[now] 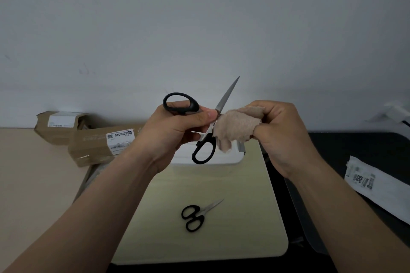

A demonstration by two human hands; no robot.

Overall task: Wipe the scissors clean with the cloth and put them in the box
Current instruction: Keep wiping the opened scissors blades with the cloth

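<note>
Grip of the left hand (177, 131) is closed on the spread scissors (226, 97) near the pivot, the right hand (281, 131) pinches the cloth (235, 126) over one blade, both above the white box (221, 160), a smaller pair (200, 211) lying nearer on the tabletop (221, 239).

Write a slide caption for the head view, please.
Left hand holds open black-handled steel scissors while right hand holds a beige cloth against the blades.

Two limbs enter from the lower edge, the left forearm (99, 201) and the right forearm (337, 210), both bare along their whole visible length. The left hand (175, 133) and right hand (284, 135) are likewise bare; one thumbnail (210, 114) shows on the left hand, trimmed short.
</note>
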